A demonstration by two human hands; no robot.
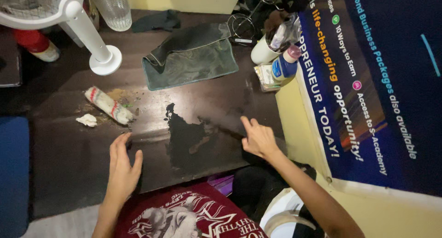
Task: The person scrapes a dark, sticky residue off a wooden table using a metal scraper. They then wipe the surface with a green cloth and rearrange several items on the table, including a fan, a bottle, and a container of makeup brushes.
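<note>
My left hand [122, 165] lies flat with fingers apart on the near edge of a dark brown table top [69, 141], holding nothing. My right hand [258, 137] hovers over the table's right part, index finger out, nothing in it. Between the hands spreads a dark wet patch [186, 139] on the table surface. A rolled white cloth with red and green stripes [108, 105] lies to the far left of my left hand, beside some crumbs and a small white scrap [87, 120].
A folded dark green cloth [193, 58] lies at the table's middle back. A white fan stand [99, 47], a clear bottle [113, 7], a white cup with plastic [267, 47] and a blue bottle with pink cap [285, 65] stand around. A blue banner [377, 81] hangs on the right wall.
</note>
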